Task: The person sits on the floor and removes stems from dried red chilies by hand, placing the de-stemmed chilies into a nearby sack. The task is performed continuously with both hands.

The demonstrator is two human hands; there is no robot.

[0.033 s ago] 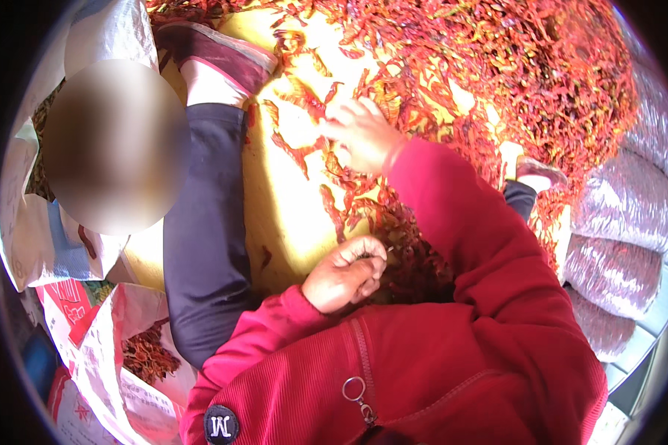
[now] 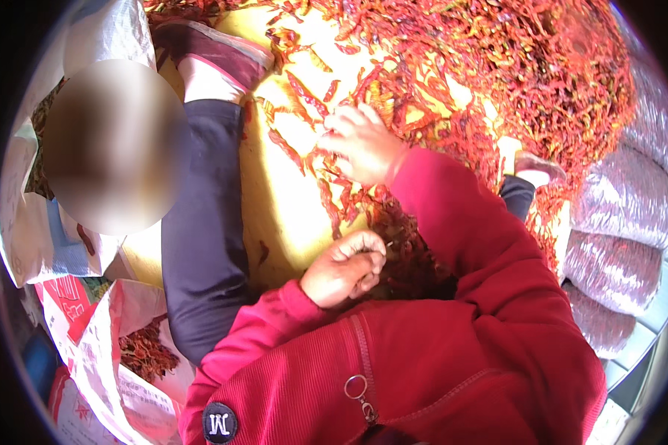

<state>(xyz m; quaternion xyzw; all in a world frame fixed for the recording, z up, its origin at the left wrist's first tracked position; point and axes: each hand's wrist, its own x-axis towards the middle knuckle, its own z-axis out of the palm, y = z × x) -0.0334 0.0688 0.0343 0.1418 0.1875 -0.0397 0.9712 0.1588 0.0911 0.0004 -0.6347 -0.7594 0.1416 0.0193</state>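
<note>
Dried red chilies (image 2: 423,96) lie scattered over a yellow surface (image 2: 289,215) between my outstretched legs. Over their near edge my right hand (image 2: 365,144) reaches out, palm down with fingers apart; sunlight washes out the fingertips, and I see no chili gripped in them. Closer to my body, my left hand (image 2: 343,273) is closed, its thumb and fingers curled in. A thin pale tip shows beside its fingers, but what they hold is hidden. Darker chilies (image 2: 401,256) lie in shade just right of that hand.
A large chili heap (image 2: 564,81) rises at the far right. Filled clear plastic bags (image 2: 620,196) are stacked along the right side. At lower left an opened white and red bag (image 2: 111,348) contains dried chilies (image 2: 148,352). White sacks (image 2: 107,33) stand at upper left.
The whole view has shifted slightly. My right hand sits marginally lower over the chilies, its fingers still apart. My left hand stays closed in nearly the same place.
</note>
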